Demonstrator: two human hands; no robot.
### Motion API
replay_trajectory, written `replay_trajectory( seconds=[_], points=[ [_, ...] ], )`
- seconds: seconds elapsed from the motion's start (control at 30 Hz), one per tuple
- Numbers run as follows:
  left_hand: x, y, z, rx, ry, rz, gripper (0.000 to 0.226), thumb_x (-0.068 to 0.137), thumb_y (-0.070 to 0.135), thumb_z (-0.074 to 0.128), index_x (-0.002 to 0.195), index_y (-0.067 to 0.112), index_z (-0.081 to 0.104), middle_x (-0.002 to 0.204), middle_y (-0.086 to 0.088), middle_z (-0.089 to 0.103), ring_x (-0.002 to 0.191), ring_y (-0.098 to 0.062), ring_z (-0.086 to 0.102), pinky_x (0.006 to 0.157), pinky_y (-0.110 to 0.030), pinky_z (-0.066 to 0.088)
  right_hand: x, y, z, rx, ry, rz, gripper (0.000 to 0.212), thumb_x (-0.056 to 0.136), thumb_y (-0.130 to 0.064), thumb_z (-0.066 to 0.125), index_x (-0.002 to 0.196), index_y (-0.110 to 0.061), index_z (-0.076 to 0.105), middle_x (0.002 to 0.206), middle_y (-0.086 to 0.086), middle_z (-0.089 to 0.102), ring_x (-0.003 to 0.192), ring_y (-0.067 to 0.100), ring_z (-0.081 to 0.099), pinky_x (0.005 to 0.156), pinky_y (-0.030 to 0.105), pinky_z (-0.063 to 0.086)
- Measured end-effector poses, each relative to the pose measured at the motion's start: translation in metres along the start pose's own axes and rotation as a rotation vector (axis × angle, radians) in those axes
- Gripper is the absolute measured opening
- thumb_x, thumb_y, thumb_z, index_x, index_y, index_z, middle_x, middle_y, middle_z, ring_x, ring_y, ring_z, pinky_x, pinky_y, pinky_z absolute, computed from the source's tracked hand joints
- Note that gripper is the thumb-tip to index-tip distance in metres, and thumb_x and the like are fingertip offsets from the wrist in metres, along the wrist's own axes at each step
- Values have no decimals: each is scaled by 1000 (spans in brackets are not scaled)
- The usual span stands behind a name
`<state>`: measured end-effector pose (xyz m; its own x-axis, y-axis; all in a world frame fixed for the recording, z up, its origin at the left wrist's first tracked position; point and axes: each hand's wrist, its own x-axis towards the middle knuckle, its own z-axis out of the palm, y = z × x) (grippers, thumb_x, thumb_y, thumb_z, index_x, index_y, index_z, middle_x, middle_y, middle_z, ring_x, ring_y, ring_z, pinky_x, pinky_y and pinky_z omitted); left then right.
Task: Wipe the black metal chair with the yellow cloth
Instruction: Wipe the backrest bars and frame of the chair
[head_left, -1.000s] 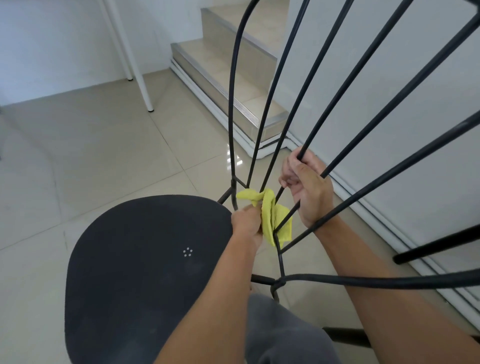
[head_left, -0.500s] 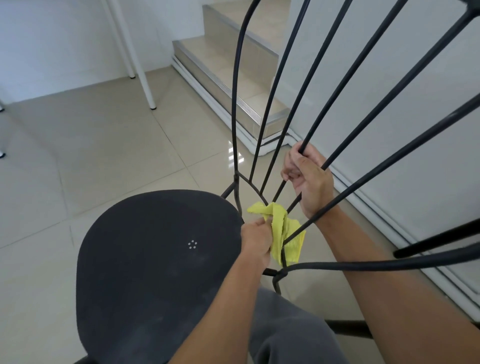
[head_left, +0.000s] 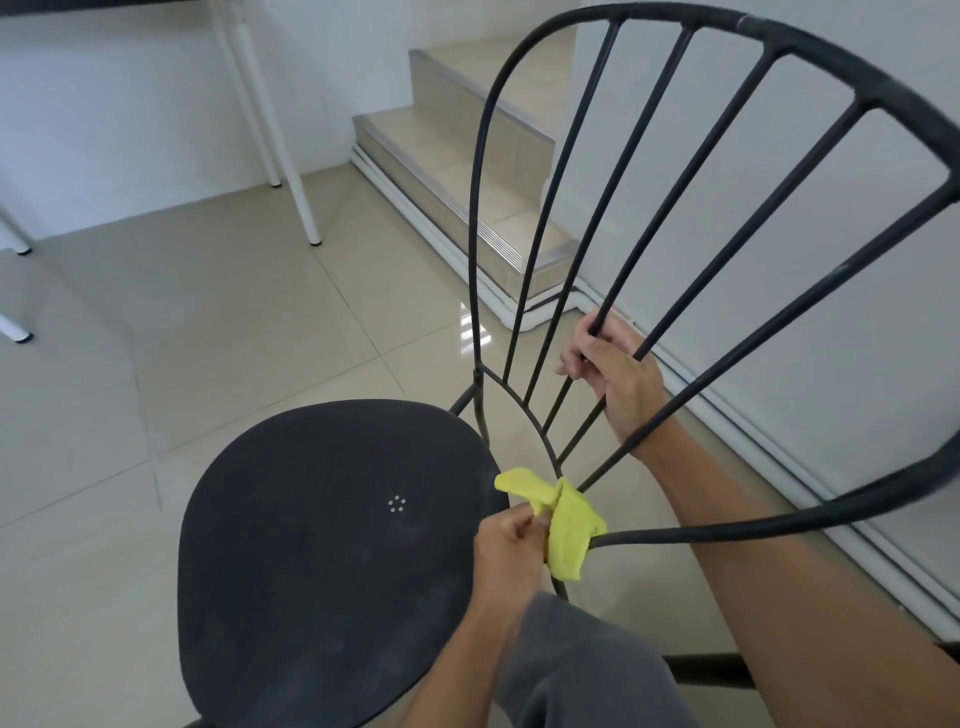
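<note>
Low on the chair (head_left: 311, 545), the yellow cloth (head_left: 569, 530) has slid down.

tiled floor (head_left: 208, 332), steps (head_left: 467, 156), white legs (head_left: 291, 156)

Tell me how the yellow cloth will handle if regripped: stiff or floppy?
Probably floppy: the yellow cloth bunches and wraps round the chair rail, one end hanging loose. Likely light, as the left hand grips only part of it.

no readable text, labels, numbers
</note>
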<state>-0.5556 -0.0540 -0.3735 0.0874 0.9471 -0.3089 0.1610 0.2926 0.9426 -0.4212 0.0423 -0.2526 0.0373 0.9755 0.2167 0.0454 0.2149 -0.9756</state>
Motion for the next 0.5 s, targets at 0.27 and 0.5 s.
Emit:
replay_trajectory(
  seconds=[0.27,0.5],
  points=[
    [-14,-2,-24,-153,35,141,37,87,36,58,76,1,57,67,-23,49,63,-22,44,58,-37,39,-33,-11,-22,273,53,165,52,67,-43,85,111,-25,63,115,4,61,110,20,59,98,42,49],
    [-49,26,-17,88,-16,421,34,90,11,57,62,30,48,57,12,40,55,-4,35,52,-28,31,-60,-47,-32,577,174,20,31,97,-30,46,82,-4,54,74,14,46,70,25,44,68,36,41]
  ],
)
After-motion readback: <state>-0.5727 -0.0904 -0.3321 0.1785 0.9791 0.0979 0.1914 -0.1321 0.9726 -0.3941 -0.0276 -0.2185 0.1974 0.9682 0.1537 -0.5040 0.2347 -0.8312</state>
